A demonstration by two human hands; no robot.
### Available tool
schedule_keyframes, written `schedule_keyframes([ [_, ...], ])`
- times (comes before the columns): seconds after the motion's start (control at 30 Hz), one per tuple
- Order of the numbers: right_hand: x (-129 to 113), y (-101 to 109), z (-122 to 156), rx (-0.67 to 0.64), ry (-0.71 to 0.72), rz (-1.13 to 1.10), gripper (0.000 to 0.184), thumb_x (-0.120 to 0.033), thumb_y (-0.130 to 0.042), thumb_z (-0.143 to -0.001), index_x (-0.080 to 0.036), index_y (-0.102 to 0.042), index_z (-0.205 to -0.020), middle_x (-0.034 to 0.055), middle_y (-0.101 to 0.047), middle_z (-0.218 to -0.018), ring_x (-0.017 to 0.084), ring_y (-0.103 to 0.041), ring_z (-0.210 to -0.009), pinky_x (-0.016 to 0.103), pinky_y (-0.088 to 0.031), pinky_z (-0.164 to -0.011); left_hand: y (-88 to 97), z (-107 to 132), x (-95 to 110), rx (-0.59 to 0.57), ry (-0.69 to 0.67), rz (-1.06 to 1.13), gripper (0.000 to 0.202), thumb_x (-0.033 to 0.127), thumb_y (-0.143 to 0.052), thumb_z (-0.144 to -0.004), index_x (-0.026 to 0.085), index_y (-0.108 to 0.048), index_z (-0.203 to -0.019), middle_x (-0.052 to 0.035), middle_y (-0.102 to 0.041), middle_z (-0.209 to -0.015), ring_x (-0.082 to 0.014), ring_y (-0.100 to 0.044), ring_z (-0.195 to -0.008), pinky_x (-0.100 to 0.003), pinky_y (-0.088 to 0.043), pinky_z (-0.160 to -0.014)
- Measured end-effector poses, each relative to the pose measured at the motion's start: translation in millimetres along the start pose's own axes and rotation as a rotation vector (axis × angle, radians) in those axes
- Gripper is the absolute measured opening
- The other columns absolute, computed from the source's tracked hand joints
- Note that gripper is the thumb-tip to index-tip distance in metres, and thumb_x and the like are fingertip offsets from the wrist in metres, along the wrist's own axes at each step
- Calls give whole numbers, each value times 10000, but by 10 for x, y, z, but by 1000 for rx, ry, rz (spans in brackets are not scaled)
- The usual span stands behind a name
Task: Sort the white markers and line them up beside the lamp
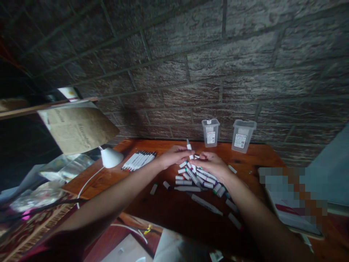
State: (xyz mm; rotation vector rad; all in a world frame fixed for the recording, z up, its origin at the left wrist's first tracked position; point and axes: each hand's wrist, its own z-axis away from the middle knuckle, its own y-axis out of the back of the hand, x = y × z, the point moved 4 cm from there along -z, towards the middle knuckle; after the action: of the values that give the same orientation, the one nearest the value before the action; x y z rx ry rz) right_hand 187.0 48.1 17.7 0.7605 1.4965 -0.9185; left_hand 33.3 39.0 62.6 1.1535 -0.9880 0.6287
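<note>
Markers (187, 189) litter a wooden table (169, 203) by a brick-patterned wall (204, 91).

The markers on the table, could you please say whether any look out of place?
Unlike the neat row by the lamp base, the pile to its right is jumbled. One marker on the near side lies apart, seemingly uncapped; a short white piece lies loose leftward.

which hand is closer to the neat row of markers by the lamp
Left. The left hand is to the right of the row of markers; the right hand is farther right, above the loose markers.
</note>
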Motion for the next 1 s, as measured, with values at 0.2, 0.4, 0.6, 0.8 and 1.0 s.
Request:
schedule_keyframes([
  [0.2,-44,39,22,134,24,153,586,-636,-809,-579,-218,-401,-620,-87,-394,-549,71,-304,-503,237,-190,-475,607,61,-184,51,160,-657,631,699,-382,-892,149,-652,-738,-44,-661,-701,-118,-557,-590,-234,-421,-581],
  [0.4,-61,52,28,159,82,204,599,-667,-780,-597,-228,-373,-585,-69,-445,-515,87,-368,-487,249,-209,-483,1077,266,-624,136,485,-1048,445,542,-662,-801,110,-704,-704,-173,-724,-824,-343,-684,-922,-354,-504,-755],
  [0.6,-35,40,17,169,104,265,603,-706,-742,-614,-235,-366,-582,-38,-515,-524,127,-498,-532,243,-282,-494,1085,354,-832,142,594,-1180,364,406,-613,-930,132,-640,-1168,-131,-653,-1182,-261,-640,-1065,-446,-537,-900],
  [0.8,-23,45,21,181,110,299,620,-724,-744,-595,-235,-364,-573,-42,-502,-512,130,-506,-531,241,-288,-488,1266,475,-943,160,553,-1194,393,512,-629,-836,170,-768,-968,-157,-741,-1069,-323,-682,-1026,-345,-524,-801],
  [1.0,38,47,5,162,78,295,594,-695,-736,-645,-229,-374,-575,-34,-530,-528,122,-492,-524,241,-281,-495,1347,546,-1101,171,481,-1159,366,551,-566,-849,254,-770,-917,-50,-769,-948,-231,-704,-925,-256,-486,-728],
])
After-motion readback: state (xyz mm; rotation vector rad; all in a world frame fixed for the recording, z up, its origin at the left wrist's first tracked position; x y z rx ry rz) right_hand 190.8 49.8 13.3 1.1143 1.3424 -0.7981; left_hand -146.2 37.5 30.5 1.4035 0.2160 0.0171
